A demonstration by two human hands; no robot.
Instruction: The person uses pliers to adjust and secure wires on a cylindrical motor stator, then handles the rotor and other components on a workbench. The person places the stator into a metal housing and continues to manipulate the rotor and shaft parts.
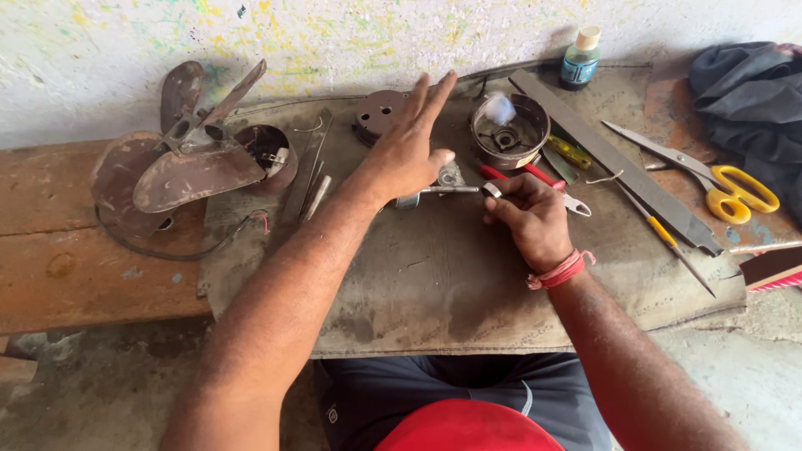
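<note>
Small metal ring (493,190) pinched in right hand (528,219) fingertips, just right of centre on the grey mat (434,284) covering the tabletop. Left hand (409,150) at its 10 o'clock, fingers spread open, holding nothing, over a thin metal shaft (439,192). Round motor housing (510,132) at 12 o'clock, red-handled pliers (539,179) just beside at 2. Yellow scissors (718,184) at 3, rusty fan blades (184,154) at 9.

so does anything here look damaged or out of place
The fan blade assembly at the left looks worn: its blades are rusty and discoloured, and it lies tilted on the wooden bench with loose wires trailing beside it. Nothing looks spilled; the small bottle stands upright.
</note>
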